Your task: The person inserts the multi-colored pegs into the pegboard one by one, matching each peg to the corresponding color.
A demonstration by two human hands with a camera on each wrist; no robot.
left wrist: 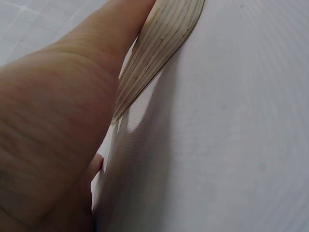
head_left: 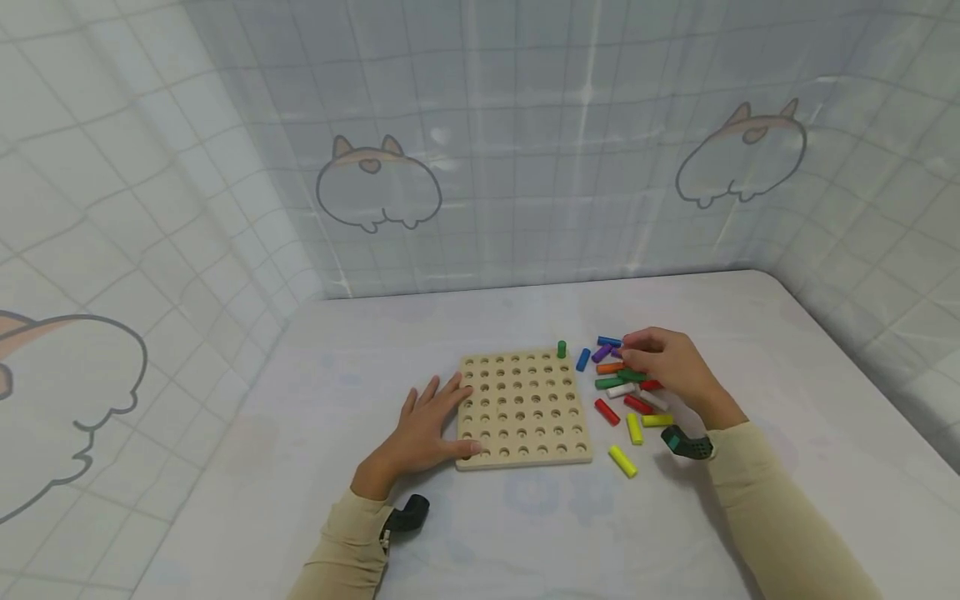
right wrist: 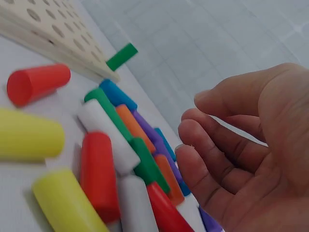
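Observation:
A square wooden pegboard [head_left: 525,459] with rows of round holes lies on the white table. One green peg [head_left: 561,348] stands upright in its far right corner hole, and shows in the right wrist view as the green peg [right wrist: 121,56] beyond the pegboard [right wrist: 43,24]. My left hand [head_left: 427,425] lies flat with straight fingers against the board's left edge; the left hand [left wrist: 58,121] touches the layered board edge [left wrist: 159,43]. My right hand [head_left: 667,367] hovers over a pile of coloured pegs [head_left: 626,392]. The right hand [right wrist: 241,150] has loosely curled fingers and an empty palm.
Loose red [right wrist: 38,83], yellow [right wrist: 29,140], white, blue, orange and purple pegs lie right of the board. A yellow peg [head_left: 622,460] lies nearest the front. Checked sheets with cartoon prints wall the table [head_left: 300,467] at the back and on both sides.

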